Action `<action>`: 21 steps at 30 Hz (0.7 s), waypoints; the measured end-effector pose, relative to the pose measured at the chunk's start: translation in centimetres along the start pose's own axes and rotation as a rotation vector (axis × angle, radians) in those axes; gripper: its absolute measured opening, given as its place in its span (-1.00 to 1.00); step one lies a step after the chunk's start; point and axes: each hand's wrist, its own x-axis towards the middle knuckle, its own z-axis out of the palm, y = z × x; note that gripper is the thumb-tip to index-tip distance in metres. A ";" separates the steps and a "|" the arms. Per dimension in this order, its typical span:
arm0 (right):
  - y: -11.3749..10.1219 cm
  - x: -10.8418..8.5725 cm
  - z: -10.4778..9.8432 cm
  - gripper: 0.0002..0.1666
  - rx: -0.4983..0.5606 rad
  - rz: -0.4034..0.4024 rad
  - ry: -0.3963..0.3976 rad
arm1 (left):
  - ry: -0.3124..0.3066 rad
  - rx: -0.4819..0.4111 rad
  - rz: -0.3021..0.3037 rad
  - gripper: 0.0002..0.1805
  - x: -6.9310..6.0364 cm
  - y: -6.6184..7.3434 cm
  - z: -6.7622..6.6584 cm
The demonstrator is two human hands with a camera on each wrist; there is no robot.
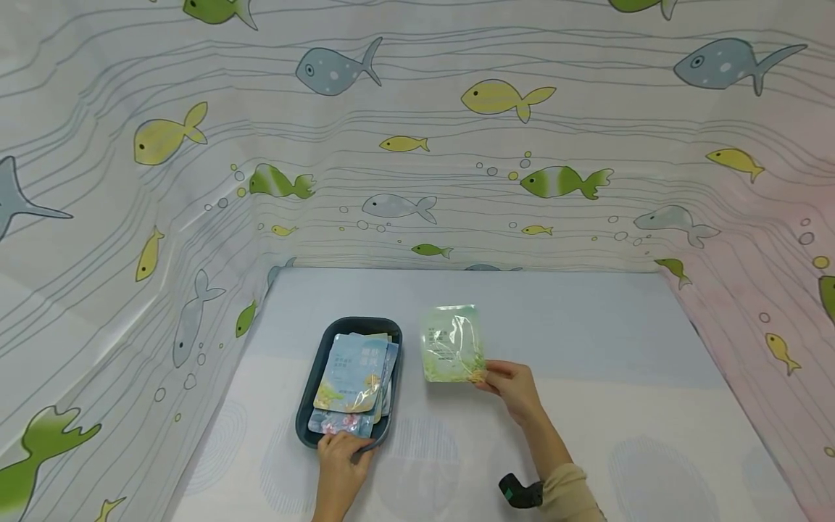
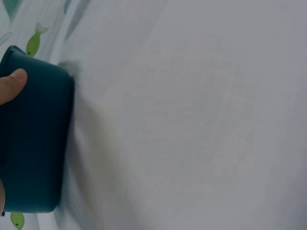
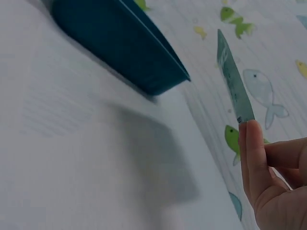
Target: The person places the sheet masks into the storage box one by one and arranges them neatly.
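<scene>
My right hand pinches a flat green foil packet by its lower right corner. In the right wrist view that packet appears nearly edge-on above the fingertips, raised off the table with a shadow below. To its left stands a dark teal plastic basin holding a stack of similar packets, a light blue one on top. At the near end of the basin, my left hand grips the rim. The left wrist view shows the thumb against the basin's outer wall.
A white cloth with pale round patterns covers the table. Fish-printed sheeting rises at the back and both sides. A black device sits at the right wrist beside a beige sleeve.
</scene>
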 end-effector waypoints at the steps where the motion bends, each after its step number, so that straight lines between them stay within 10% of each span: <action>1: 0.0 0.0 0.7 -0.64 -0.002 -0.006 -0.020 | 0.001 0.001 0.002 -0.68 0.0 0.0 0.0; 21: 1.8 0.0 12.2 -0.68 -0.085 -0.096 -0.158 | 0.029 -0.009 0.045 -0.68 0.0 -0.2 0.2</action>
